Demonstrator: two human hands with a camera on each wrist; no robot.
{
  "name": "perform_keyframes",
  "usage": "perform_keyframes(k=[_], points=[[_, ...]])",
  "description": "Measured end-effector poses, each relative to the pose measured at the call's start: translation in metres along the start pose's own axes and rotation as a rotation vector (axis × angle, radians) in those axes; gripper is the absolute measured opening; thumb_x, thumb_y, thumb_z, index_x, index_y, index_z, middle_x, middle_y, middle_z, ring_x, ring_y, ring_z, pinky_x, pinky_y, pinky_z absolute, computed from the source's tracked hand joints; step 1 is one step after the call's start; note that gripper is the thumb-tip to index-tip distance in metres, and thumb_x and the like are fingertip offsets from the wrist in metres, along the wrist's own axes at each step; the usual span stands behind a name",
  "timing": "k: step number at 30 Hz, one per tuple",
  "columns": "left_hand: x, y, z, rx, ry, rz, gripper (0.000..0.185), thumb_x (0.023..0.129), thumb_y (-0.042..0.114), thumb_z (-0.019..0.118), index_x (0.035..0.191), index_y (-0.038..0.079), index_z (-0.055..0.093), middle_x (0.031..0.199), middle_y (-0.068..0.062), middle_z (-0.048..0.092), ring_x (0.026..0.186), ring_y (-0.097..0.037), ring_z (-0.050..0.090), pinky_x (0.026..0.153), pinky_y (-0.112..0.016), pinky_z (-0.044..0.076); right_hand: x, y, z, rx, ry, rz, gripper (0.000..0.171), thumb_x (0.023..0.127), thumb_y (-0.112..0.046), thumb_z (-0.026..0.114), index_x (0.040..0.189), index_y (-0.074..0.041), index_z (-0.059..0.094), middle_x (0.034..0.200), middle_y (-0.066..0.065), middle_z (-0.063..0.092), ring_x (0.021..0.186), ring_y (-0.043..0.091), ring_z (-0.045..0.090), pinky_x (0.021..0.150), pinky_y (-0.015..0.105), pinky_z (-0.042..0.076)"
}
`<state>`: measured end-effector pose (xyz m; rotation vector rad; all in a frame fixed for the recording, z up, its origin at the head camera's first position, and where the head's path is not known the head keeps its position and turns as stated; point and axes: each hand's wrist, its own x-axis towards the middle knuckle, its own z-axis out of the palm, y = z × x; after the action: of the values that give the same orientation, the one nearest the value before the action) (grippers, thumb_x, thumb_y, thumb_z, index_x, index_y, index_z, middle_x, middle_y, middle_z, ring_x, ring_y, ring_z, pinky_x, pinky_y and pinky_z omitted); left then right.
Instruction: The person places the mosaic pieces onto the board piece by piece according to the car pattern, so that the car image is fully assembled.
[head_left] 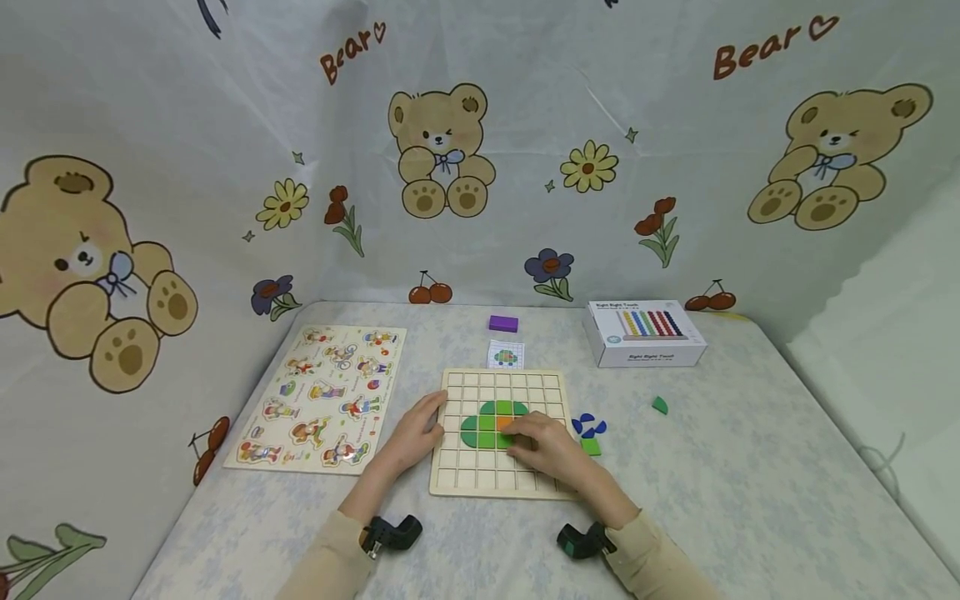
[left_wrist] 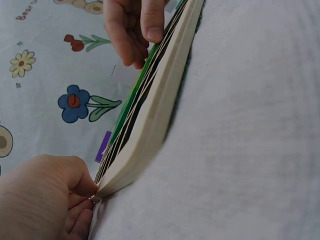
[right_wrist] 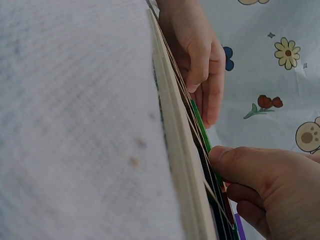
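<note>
A square wooden grid board [head_left: 467, 478] lies flat on the table, with green tiles [head_left: 487, 422] and an orange tile [head_left: 504, 423] forming a rounded shape in its middle. My left hand [head_left: 415, 432] holds the board's left edge; the left wrist view shows thumb and fingers pinching it at a corner. Over the right part of the shape, my right hand [head_left: 553, 448] has its thumb and fingertips around a green tile [head_left: 504, 441] beside the orange one. The hand hides the shape's right end. From the right wrist view, the thumb touches a green tile edge [right_wrist: 201, 119].
A pattern card [head_left: 506, 354] and a purple block [head_left: 503, 323] lie behind the board. Right of it are blue pieces [head_left: 588, 426], a green square [head_left: 591, 447] and a green quarter-round piece [head_left: 659, 405]. A picture puzzle [head_left: 322, 400] lies left; a white box [head_left: 645, 335] stands back right.
</note>
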<state>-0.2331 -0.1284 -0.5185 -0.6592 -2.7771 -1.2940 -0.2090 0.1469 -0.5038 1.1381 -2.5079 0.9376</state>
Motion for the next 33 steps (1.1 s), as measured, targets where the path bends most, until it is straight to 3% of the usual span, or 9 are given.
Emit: perform_keyframes(k=[7,14,24,33], points=[[-0.001,0.003,0.001,0.004,0.002,-0.010,0.057,0.088,0.001,0.051,0.143,-0.003,0.037,0.145,-0.018,0.036,0.135,-0.032,0.030,0.108,-0.045,0.027,-0.001,-0.004,-0.003,0.092,0.009,0.054,0.027,0.082,-0.016,0.074,0.107,-0.008,0.071,0.103,-0.001,0.067,0.094,0.013,0.061,0.079,0.028,0.052],[0.000,0.003,0.003,0.007,-0.012,-0.010,0.057,0.089,0.002,0.051,0.143,-0.003,0.036,0.146,-0.018,0.035,0.135,-0.033,0.029,0.108,-0.046,0.027,-0.002,-0.015,-0.036,0.246,0.044,0.238,0.032,0.085,-0.025,0.071,0.113,-0.009,0.070,0.109,-0.001,0.067,0.099,0.019,0.062,0.086,0.044,0.050],[0.001,-0.001,0.001,0.012,-0.020,-0.009,0.058,0.088,0.003,0.051,0.143,-0.003,0.036,0.146,-0.018,0.035,0.135,-0.033,0.029,0.107,-0.047,0.028,-0.046,0.004,-0.100,0.091,0.088,0.448,0.032,0.084,-0.016,0.072,0.114,-0.007,0.069,0.112,0.003,0.066,0.102,0.025,0.060,0.086,0.052,0.048],[0.000,0.001,-0.001,-0.011,-0.018,-0.019,0.057,0.088,0.003,0.051,0.143,-0.003,0.036,0.146,-0.018,0.035,0.136,-0.033,0.028,0.108,-0.047,0.028,-0.081,0.022,-0.097,0.027,0.066,0.501,0.032,0.082,-0.011,0.073,0.113,-0.005,0.068,0.110,0.004,0.067,0.099,0.025,0.062,0.082,0.042,0.052]])
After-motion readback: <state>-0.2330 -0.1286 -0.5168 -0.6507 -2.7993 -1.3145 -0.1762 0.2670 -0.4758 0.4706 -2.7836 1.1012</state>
